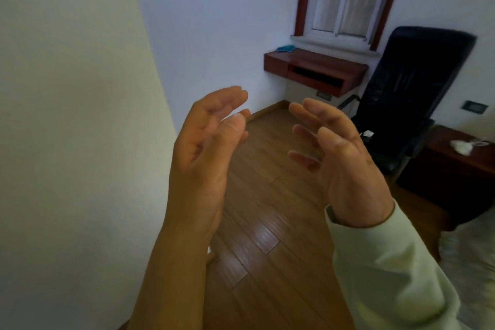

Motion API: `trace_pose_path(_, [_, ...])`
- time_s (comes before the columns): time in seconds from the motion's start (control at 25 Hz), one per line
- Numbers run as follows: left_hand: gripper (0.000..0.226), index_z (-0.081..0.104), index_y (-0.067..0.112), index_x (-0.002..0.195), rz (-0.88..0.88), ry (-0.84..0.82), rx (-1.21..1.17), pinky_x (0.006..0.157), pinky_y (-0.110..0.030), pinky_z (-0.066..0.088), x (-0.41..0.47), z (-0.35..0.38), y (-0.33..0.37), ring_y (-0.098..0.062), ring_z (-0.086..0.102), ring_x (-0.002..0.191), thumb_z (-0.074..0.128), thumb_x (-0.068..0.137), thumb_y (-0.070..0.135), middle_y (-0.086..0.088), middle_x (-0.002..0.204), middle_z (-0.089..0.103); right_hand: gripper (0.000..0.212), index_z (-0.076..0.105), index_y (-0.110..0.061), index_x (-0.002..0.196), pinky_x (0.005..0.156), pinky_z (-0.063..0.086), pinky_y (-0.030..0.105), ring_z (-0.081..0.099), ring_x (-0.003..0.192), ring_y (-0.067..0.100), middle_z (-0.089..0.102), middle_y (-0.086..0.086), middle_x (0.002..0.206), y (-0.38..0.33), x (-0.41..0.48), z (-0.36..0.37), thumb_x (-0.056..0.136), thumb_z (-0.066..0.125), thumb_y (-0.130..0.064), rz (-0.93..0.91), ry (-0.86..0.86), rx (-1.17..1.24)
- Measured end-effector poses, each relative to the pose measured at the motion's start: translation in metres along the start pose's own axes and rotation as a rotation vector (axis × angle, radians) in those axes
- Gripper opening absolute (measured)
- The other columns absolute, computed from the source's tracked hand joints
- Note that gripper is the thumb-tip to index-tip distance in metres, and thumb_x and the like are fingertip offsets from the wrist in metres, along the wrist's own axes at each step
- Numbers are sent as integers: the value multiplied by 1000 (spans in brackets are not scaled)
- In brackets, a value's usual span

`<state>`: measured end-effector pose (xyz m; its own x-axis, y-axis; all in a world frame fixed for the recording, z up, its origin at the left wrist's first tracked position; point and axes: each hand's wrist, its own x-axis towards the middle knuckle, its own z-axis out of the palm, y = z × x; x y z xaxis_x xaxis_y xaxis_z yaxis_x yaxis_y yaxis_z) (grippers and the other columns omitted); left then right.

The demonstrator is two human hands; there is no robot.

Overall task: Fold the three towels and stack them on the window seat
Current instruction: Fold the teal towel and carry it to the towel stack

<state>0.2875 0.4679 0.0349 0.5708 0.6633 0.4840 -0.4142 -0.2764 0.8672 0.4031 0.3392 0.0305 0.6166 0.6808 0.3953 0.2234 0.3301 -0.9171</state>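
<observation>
My left hand [206,142] and my right hand [337,155] are raised in front of me, palms facing each other, fingers relaxed and holding nothing. Far ahead, a reddish-brown wooden window seat [316,69] is fixed to the wall under the window [345,0]. A small teal cloth [286,48], possibly a towel, lies on the seat's left end. No other towel can be made out.
A black office chair [409,94] stands right of the window seat. A dark wooden table [460,163] with small white items is at the right edge. A white wall [67,115] fills the left. A pale fabric surface [474,262] shows at lower right, above the wood floor [267,222].
</observation>
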Motion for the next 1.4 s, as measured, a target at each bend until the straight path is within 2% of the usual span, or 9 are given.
trace_pose_path(0.24, [26, 61, 31, 123, -15, -150, -119, 94, -26, 56, 134, 53, -92, -10, 66, 121, 55, 98, 27, 12, 129, 68, 39, 60, -52, 109, 95, 49, 36, 55, 124, 5, 59, -22, 131, 54, 117, -61, 71, 55, -52, 22, 148, -71])
trace_pose_path(0.4, [31, 61, 29, 123, -13, -214, -158, 89, -21, 56, 240, 74, -162, -8, 67, 119, 55, 92, 30, 16, 125, 70, 43, 59, -46, 115, 101, 48, 42, 55, 124, 8, 59, -18, 132, 104, 217, -95, 72, 57, -49, 5, 247, -96])
trace_pose_path(0.48, [26, 61, 29, 122, -28, -231, -176, 88, -22, 56, 301, 77, -193, -10, 66, 120, 57, 96, 29, 15, 125, 70, 46, 59, -43, 117, 100, 49, 42, 56, 123, 8, 60, -17, 132, 126, 276, -104, 72, 58, -48, 5, 273, -95])
trace_pose_path(0.64, [28, 61, 31, 122, -26, -259, -196, 87, -20, 56, 423, 96, -255, -9, 66, 120, 52, 96, 26, 18, 124, 70, 47, 57, -46, 117, 95, 50, 37, 56, 121, 4, 58, -19, 132, 167, 396, -121, 70, 57, -50, -5, 279, -124])
trace_pose_path(0.84, [28, 62, 30, 119, -72, -311, -220, 92, -24, 57, 536, 140, -331, -11, 66, 120, 53, 94, 24, 15, 123, 71, 49, 56, -46, 117, 95, 50, 38, 54, 123, 6, 57, -18, 134, 222, 520, -173, 69, 57, -51, 3, 305, -97])
trace_pose_path(1.04, [29, 62, 30, 120, -80, -269, -180, 90, -23, 56, 658, 193, -417, -11, 66, 122, 54, 93, 25, 15, 124, 70, 46, 58, -46, 118, 92, 50, 36, 55, 122, 6, 59, -20, 131, 297, 658, -241, 72, 57, -47, -6, 258, -59])
trace_pose_path(1.4, [32, 60, 27, 124, -98, -194, -163, 88, -20, 56, 866, 279, -533, -10, 65, 122, 56, 93, 24, 16, 126, 70, 47, 60, -45, 116, 94, 50, 39, 56, 122, 9, 61, -17, 129, 375, 899, -346, 69, 58, -46, 27, 158, -12])
